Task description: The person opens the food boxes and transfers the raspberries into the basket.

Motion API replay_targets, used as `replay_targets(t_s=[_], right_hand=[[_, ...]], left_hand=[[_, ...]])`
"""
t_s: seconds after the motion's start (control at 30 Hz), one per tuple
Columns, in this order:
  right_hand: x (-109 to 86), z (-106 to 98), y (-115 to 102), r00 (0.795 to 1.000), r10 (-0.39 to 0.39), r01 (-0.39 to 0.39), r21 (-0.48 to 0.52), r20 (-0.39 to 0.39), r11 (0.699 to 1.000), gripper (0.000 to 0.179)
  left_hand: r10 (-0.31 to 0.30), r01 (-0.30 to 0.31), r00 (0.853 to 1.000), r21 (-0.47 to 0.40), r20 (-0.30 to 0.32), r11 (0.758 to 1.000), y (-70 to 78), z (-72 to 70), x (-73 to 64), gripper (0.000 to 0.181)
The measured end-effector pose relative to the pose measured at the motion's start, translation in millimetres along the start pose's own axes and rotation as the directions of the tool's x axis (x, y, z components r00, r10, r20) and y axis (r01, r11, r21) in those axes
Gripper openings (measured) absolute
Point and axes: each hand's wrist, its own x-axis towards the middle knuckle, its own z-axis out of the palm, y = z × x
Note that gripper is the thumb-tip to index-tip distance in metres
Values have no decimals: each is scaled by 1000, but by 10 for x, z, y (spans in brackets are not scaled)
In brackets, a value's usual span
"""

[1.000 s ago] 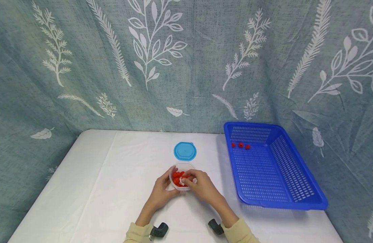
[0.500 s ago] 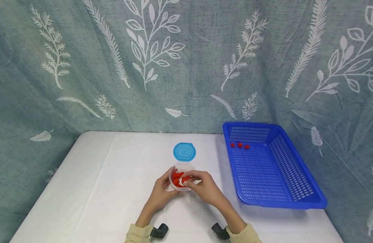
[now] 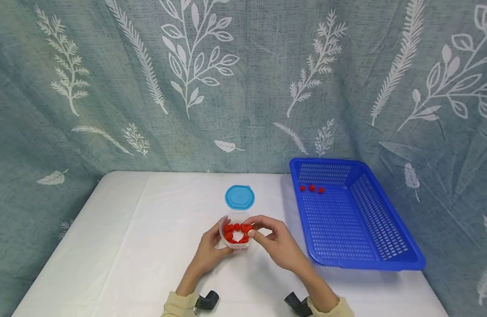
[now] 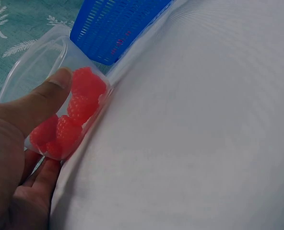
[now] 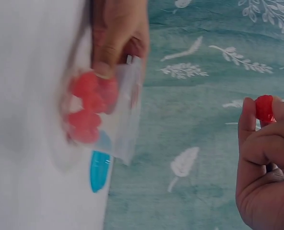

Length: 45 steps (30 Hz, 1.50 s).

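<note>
My left hand (image 3: 212,245) grips a small clear plastic container (image 4: 24,72) from its left side, thumb on the outside wall. Several raspberries (image 4: 88,82) lie inside it, with a bare patch at the middle of the bottom in the head view. Between thumb and fingertips of my right hand (image 5: 266,167) is a single raspberry (image 5: 264,108), which the right wrist view shows above the container's rim. In the head view the right hand (image 3: 282,242) is at the container's right edge, covering part of it.
Just behind the container a round blue lid (image 3: 239,197) lies on the white-covered table (image 3: 108,246). To the right stands a large blue slotted basket (image 3: 358,264), with 3 raspberries (image 3: 312,188) in a row near its back left corner. A patterned curtain (image 3: 243,88) hangs behind.
My right hand has pinched a raspberry out of the container and moved up and to the right with it. The left hand and container have stayed in place.
</note>
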Motion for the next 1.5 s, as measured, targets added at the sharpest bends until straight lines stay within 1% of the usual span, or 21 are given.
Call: replay_targets(t_s=[0.17, 0.33, 0.4, 0.53, 0.6, 0.77, 0.87, 0.93, 1.07, 1.23, 1.37, 1.5], right_hand=[[-22, -177, -143, 999, -6, 6, -9, -54, 1000, 24], [2, -414, -214, 996, -9, 8, -18, -87, 1000, 25], [23, -506, -225, 995, -12, 10, -26, -96, 1000, 26], [65, -669, -233, 991, -26, 16, -71, -134, 997, 27], [86, -749, -229, 988, -39, 27, -87, -150, 996, 27], [164, -973, -196, 976, -88, 64, -125, -200, 990, 28], [228, -1129, -177, 965, -94, 57, -156, -244, 986, 29], [283, -1243, -139, 958, -94, 51, -160, -270, 986, 30], [397, -1472, -5, 944, -69, 13, -175, -323, 985, 33], [523, -1715, 225, 928, -17, -69, -217, -371, 974, 38], [604, -1871, 408, 924, 10, -116, -255, -383, 960, 40], [675, -1996, 607, 922, 13, -124, -266, -386, 956, 39]], left_hand=[[-9, 9, 1000, 14, 0, 1000, -12, -4, 10, 89], [-2, 2, 1000, -4, 0, 1000, -11, -12, 9, 88], [-4, 4, 1000, -8, 1, 1000, -11, -15, 7, 89], [-21, 21, 1000, -5, 1, 1000, -6, -22, 6, 90], [-18, 18, 1000, -4, 1, 1000, -9, -24, 6, 89], [-2, 2, 1000, -20, 2, 1000, -15, -29, 7, 88], [-16, 16, 1000, -31, 3, 999, -7, -29, 9, 89], [-22, 22, 1000, -31, 3, 999, -6, -26, 10, 89], [-14, 14, 1000, -20, 2, 1000, -7, -20, 6, 89], [-22, 21, 1000, -31, -2, 999, 5, -10, 3, 88], [-27, 26, 1000, -34, -4, 999, 17, -5, -1, 88], [-25, 25, 1000, -34, -1, 999, 36, -5, -6, 88]])
